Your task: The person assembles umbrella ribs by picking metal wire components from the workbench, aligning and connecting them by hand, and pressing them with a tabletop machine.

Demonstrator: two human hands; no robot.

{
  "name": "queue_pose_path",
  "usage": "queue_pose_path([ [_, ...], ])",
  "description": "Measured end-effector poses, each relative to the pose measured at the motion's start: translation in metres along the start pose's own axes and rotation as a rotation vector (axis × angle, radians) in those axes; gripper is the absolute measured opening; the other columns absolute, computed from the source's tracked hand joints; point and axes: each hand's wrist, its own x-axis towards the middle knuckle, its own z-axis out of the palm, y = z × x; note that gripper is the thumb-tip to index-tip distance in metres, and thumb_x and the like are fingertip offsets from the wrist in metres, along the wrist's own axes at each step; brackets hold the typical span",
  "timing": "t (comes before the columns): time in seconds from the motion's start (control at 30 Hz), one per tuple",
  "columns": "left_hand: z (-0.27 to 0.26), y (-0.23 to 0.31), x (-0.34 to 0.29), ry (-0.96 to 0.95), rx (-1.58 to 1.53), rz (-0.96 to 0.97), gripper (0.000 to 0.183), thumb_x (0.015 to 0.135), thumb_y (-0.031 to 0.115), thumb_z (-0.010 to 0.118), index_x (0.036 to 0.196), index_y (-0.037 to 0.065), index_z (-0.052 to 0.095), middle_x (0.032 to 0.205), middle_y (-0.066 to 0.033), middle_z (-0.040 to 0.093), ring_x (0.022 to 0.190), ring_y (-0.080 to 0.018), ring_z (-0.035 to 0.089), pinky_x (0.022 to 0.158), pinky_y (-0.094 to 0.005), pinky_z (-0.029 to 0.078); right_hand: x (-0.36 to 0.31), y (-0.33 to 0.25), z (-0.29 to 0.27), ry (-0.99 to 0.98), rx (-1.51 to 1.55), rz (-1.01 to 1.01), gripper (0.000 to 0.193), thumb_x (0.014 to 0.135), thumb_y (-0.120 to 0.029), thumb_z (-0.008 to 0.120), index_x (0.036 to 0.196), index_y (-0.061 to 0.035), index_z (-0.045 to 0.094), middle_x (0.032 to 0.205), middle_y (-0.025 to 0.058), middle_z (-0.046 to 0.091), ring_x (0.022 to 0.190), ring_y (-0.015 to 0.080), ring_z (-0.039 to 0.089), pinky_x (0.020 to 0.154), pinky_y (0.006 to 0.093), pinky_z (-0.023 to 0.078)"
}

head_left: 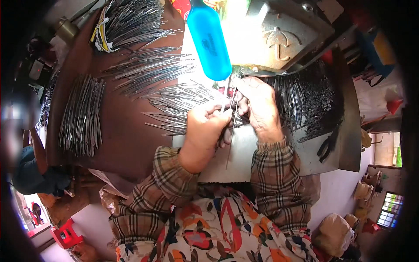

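My left hand [203, 126] is closed around several thin metal rods that look like umbrella ribs, with thumb and fingers pinched together. One slim rib [231, 139] hangs down from between my hands, over the pale work surface. Just to the right, my right hand [263, 107] pinches the upper ends of the ribs, close to the metal machine [279, 48] with a raised umbrella mark. Its fingertips are partly hidden in glare. Beside my left hand lies a loose bundle of ribs [174, 105]. Above both hands is a bright blue bottle-shaped object [210, 43].
More rib bundles lie on the brown sheet [126, 150], at far left [82, 115] and at the back [133, 22]. Right of my hands are upright-lying ribs [290, 98], a heap of small dark parts [317, 98] and black-handled pliers [326, 147]. Another person's arm [39, 153] shows at left.
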Motion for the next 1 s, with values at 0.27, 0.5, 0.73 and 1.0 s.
queue_pose_path([
  [0.27, 0.008, 0.006, -0.005, 0.009, -0.093, -0.083, 0.013, 0.089, 0.009, 0.058, 0.094, -0.002, 0.062, 0.07, -0.004, 0.059, 0.051, -0.0096, 0.054, 0.045, -0.0215, 0.039, -0.007, -0.004, 0.001, 0.009, 0.026, 0.022, 0.017, 0.092, -0.014, 0.064, 0.085, 0.0005, 0.064, 0.068, 0.0023, 0.058, 0.049, 0.0055, 0.049, 0.044, 0.0201, 0.038],
  [0.5, 0.008, 0.006, -0.004, 0.041, -0.136, -0.1, 0.012, 0.089, 0.009, 0.057, 0.089, -0.001, 0.063, 0.066, -0.004, 0.06, 0.049, -0.0108, 0.055, 0.044, -0.0236, 0.041, -0.006, 0.001, 0.007, 0.025, -0.014, -0.029, 0.016, 0.093, -0.014, 0.062, 0.086, 0.0008, 0.062, 0.066, 0.0006, 0.055, 0.047, 0.0044, 0.047, 0.041, 0.0202, 0.035],
  [0.73, -0.002, 0.001, -0.011, 0.049, 0.266, 0.07, 0.034, 0.093, 0.011, 0.06, 0.12, -0.009, 0.056, 0.086, -0.0009, 0.064, 0.061, -0.003, 0.049, 0.055, -0.021, 0.043, -0.018, -0.002, 0.017, -0.021, -0.054, -0.174, 0.013, 0.094, -0.005, 0.052, 0.089, 0.0016, 0.062, 0.066, -0.0014, 0.056, 0.05, 0.0023, 0.044, 0.044, 0.018, 0.033],
  [1.0, -0.135, 0.056, -0.057, 0.819, 1.355, 0.61, 0.041, 0.092, 0.01, 0.06, 0.132, 0.005, 0.055, 0.112, -0.0148, 0.064, 0.1, -0.024, 0.061, 0.087, -0.0371, 0.048, -0.019, -0.01, 0.007, 0.013, -0.107, 0.015, 0.016, 0.098, -0.015, 0.057, 0.093, -0.0008, 0.063, 0.07, 0.0007, 0.058, 0.047, 0.0011, 0.041, 0.043, 0.0166, 0.03],
])
